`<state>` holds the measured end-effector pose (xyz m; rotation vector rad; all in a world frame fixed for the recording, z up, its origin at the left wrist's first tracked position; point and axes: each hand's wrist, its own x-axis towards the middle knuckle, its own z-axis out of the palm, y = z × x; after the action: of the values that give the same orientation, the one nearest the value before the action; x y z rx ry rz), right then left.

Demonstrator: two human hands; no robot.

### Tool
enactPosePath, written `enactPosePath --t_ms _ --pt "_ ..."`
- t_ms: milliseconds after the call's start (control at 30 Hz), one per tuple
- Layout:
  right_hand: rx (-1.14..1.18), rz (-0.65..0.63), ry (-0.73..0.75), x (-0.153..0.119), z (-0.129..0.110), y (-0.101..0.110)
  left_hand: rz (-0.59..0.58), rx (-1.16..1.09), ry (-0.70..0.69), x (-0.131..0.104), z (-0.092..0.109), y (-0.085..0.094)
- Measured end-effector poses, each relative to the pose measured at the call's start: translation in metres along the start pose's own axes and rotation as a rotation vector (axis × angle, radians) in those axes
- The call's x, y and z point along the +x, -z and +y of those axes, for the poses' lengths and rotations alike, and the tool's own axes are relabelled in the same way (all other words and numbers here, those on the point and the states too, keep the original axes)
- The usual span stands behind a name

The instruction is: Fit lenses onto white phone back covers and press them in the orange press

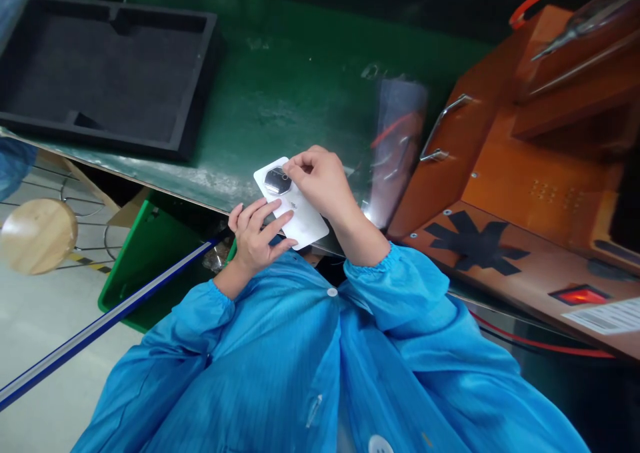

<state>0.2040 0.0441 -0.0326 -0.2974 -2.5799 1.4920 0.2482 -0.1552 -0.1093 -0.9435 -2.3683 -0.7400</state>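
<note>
A white phone back cover [305, 223] with a dark octagonal camera island [277, 180] is held at the front edge of the green table [280, 80]. My left hand [257, 233] cradles it from below, fingers lying across its lower side. My right hand [320, 176] pinches at the cover's top, fingertips next to the camera island. Both arms wear blue coat sleeves.
A black foam tray [100, 66] lies at the back left. An orange machine [540, 166] with a metal handle [443, 126] and a lit red switch [580, 295] stands on the right. A clear film sheet [395, 146] stands beside it. A green bin [145, 253] and wooden stool [37, 234] sit below the table.
</note>
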Motion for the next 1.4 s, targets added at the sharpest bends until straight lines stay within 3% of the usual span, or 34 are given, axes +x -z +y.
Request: enactPosePath --t_ms 200,500,1400 --pt "-0.026 -0.007 -0.045 0.0004 -0.0025 -0.0013 -0.030 0.044 0.030 -0.0001 0.0013 -0.0010" --pt "-0.073 0.033 -0.040 0.0008 -0.0039 -0.0049 0.064 -0.058 -0.018 0.0033 0.0008 -0.0028" --pt "-0.177 0.086 -0.045 0.0018 -0.0017 -0.0100 0.076 -0.047 -0.055 0.0067 0.0006 -0.0010"
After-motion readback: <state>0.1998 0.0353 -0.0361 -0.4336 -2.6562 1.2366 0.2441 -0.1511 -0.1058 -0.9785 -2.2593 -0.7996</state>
